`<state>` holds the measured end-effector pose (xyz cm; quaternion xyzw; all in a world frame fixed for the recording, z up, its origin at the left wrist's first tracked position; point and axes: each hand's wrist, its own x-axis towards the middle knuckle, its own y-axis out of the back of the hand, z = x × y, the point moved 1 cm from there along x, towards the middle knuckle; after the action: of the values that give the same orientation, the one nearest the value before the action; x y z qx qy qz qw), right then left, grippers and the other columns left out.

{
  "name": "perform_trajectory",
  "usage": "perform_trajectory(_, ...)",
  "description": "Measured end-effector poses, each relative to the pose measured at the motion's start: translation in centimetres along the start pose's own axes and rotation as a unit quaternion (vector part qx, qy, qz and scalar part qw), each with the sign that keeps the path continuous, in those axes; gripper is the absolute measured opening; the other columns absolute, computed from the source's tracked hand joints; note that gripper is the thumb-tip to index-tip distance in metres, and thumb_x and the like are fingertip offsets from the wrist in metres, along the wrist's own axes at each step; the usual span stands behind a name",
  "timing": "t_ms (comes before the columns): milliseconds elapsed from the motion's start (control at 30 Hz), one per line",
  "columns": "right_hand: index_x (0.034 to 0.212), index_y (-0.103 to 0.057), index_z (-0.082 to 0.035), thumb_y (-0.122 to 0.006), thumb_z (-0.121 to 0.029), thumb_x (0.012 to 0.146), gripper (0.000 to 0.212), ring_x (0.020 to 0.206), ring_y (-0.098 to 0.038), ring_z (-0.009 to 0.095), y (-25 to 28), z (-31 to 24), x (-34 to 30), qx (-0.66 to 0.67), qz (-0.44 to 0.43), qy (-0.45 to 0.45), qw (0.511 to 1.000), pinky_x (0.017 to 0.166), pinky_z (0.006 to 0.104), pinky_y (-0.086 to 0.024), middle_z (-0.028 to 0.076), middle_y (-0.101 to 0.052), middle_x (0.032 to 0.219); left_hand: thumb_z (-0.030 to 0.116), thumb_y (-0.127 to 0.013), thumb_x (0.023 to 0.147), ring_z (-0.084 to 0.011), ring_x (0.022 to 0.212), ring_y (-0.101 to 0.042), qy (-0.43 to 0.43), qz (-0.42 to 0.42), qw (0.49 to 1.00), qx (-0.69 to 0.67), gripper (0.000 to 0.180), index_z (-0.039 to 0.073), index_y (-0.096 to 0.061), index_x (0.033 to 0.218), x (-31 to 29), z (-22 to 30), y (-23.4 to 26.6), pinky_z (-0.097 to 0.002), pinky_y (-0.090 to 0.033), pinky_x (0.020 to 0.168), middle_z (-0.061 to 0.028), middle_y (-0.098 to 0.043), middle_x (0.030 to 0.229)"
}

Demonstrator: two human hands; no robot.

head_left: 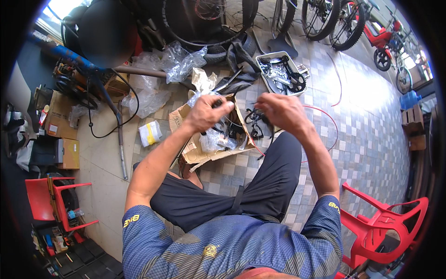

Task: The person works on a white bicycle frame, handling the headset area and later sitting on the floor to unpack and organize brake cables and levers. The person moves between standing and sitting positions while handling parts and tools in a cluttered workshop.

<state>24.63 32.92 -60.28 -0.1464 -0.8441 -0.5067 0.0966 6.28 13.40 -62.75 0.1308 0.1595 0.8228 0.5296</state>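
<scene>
My left hand (206, 114) is closed round a small black part, whose dark end shows above the fist; most of it is hidden by the fingers. To its right, my right hand (282, 110) is raised with fingers pinched together, slightly blurred, and whatever they hold cannot be made out. Below and between the hands sits an open cardboard box (194, 156). Inside it lie clear plastic wrapping (214, 141) and dark parts. Black bicycle parts and cables (254, 122) lie beside the box, under my right hand.
A white tray (263, 59) of metal parts stands ahead. Plastic bags (183, 63) and a packet with a yellow band (150, 133) lie leftward. A blue bicycle frame (104, 93) leans at left. Red chairs (378, 228) flank me; a thin red cable (335, 124) curves across the tiles.
</scene>
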Motion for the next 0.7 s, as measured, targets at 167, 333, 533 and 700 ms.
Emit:
perform_trajectory(167,0.101,-0.067,-0.011,-0.068,-0.022,0.097,0.012,0.078,-0.072,0.032,4.6,8.4,-4.9,-0.068,0.119,-0.170,0.976,0.066,0.0431,-0.053,0.013,-0.074,0.086,0.024,-0.070,0.093,-0.0059,0.057,-0.049,0.054,0.223,0.972,-0.041,0.027,0.008,-0.067,0.072,1.2,-5.7,7.9,-0.0260,-0.039,0.052,0.0037,-0.060,0.064)
perform_trajectory(333,0.104,-0.065,-0.012,-0.060,-0.027,0.103,0.015,0.077,-0.074,0.031,10.6,18.3,-14.9,-0.211,0.155,-0.341,0.903,0.063,0.0430,-0.054,0.016,-0.074,0.088,0.028,-0.073,0.088,-0.0087,0.061,-0.055,0.142,0.394,0.908,-0.012,0.028,0.008,-0.065,0.070,1.0,-11.0,13.4,-0.0297,-0.043,0.055,0.0000,-0.063,0.067)
perform_trajectory(533,0.110,-0.066,-0.012,-0.056,-0.041,0.101,0.032,0.100,-0.069,0.044,19.0,26.6,-31.5,-0.322,0.182,-0.550,0.749,0.080,0.0507,-0.053,0.019,-0.074,0.105,0.032,-0.071,0.089,-0.0148,0.045,-0.053,0.218,0.532,0.817,0.040,0.033,0.004,-0.062,0.074,-3.2,-18.5,21.0,-0.0318,-0.039,0.039,-0.0035,-0.059,0.064)
perform_trajectory(700,0.112,-0.066,-0.010,-0.055,-0.035,0.102,0.029,0.094,-0.069,0.043,16.9,26.9,-33.2,-0.296,0.174,-0.515,0.786,0.080,0.0492,-0.053,0.021,-0.073,0.100,0.039,-0.072,0.093,-0.0146,0.047,-0.053,0.156,0.570,0.804,-0.064,0.041,0.003,-0.060,0.079,-3.0,-15.5,22.1,-0.0292,-0.041,0.040,-0.0046,-0.058,0.068)
